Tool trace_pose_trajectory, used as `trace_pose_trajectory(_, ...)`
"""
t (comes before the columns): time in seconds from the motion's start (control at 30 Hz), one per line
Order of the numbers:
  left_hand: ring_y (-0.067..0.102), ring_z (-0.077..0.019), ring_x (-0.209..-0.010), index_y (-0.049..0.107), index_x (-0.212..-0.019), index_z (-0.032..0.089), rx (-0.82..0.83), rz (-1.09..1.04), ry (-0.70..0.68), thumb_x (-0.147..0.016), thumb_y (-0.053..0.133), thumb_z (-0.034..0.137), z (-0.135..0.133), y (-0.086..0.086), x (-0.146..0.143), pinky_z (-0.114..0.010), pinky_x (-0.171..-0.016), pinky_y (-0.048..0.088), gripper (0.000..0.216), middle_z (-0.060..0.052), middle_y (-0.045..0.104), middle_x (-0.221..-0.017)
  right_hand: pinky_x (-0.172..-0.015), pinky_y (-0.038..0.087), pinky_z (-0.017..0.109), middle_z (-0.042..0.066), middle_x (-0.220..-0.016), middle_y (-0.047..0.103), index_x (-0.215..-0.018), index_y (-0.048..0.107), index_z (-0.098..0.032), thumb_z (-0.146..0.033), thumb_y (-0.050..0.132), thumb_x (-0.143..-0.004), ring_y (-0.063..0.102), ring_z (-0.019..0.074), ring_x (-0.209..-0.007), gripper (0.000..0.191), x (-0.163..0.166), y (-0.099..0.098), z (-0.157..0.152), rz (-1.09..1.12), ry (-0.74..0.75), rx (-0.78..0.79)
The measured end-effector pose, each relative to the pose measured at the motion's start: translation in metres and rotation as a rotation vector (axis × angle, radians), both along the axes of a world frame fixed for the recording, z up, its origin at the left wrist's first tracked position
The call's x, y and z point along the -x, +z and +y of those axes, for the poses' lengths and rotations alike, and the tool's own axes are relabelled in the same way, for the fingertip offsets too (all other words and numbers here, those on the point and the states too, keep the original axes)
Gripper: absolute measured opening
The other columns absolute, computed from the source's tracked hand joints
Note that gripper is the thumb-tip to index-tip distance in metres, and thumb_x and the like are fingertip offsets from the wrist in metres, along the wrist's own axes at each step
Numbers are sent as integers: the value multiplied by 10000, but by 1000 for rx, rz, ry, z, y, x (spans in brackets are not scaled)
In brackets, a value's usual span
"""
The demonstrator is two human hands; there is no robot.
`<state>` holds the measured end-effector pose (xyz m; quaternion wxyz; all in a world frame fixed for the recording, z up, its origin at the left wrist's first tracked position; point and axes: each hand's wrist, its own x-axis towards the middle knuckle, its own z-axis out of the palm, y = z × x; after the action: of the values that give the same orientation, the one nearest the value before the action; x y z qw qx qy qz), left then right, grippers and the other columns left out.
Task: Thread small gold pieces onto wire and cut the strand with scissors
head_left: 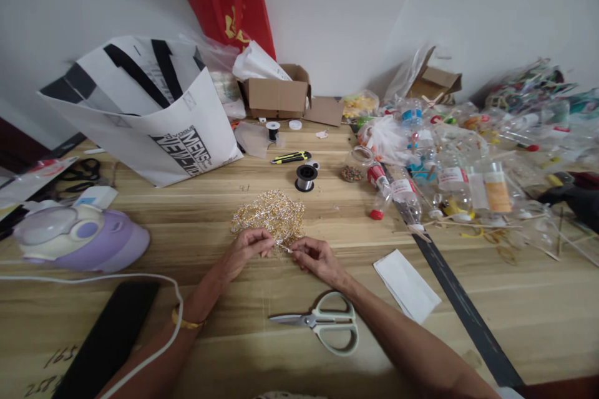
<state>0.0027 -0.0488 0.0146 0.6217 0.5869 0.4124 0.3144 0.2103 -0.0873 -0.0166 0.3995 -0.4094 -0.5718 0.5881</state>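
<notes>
A tangled heap of gold and silver bead-like strands point(270, 215) lies on the wooden table just beyond my hands. My left hand point(253, 243) is closed in a pinch at the heap's near left edge; what its fingertips hold is too small to make out. On the other side, my right hand point(318, 257) pinches a thin end of the sparkly strand between thumb and forefinger. The two hands face each other a short gap apart. Scissors point(334, 322) with pale green handles lie partly spread near my right forearm.
Beyond the heap are a wire spool point(306, 178) and a utility knife point(291, 157). Plastic bottles point(452, 184) crowd the right side. At left stand a white bag point(159, 118) and a purple device point(93, 237); a white cable point(154, 277) crosses my left forearm. Folded paper point(407, 285) lies right.
</notes>
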Motion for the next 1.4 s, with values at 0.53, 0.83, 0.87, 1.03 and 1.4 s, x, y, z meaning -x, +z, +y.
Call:
trace_pose_trajectory(0.53,456,-91,-546,571,-604,141,-57,70,59,-725,631,415,3,10,2,-217,-565,385,306,20,536,-553,-443,363,181,-31,-584,529,-822,569,-146,-477,613,-792,442,65,-456,335,1,3,-1,-1,-12,9)
trace_pose_trajectory(0.83,405,-73,-490,593,-672,137,-139,277,-45,-752,604,422,10,10,13,-180,-461,309,296,45,459,-526,-429,316,163,-36,-563,518,-810,567,-141,-346,541,-864,412,58,-457,214,-11,20,0,-176,184,-61)
trace_pose_trajectory(0.87,411,-75,-499,597,-678,135,-152,296,-61,-758,598,414,10,9,13,-180,-466,312,291,42,469,-537,-434,330,161,-33,-572,530,-818,567,-141,-315,535,-864,428,59,-461,183,-13,21,1,-199,216,-66)
trace_pose_trajectory(1.03,455,-100,-533,634,-700,125,-192,430,-167,-752,590,356,8,12,11,-196,-512,334,241,14,546,-563,-436,360,155,-46,-546,532,-784,556,-149,-153,501,-826,464,62,-442,69,-23,25,3,-313,337,-95)
trace_pose_trajectory(1.4,507,-131,-581,679,-686,151,-228,551,-288,-727,573,265,-7,1,31,-202,-546,338,160,3,619,-601,-497,317,180,-49,-598,505,-748,568,-160,-9,491,-745,425,75,-516,169,-29,45,1,-514,503,-279)
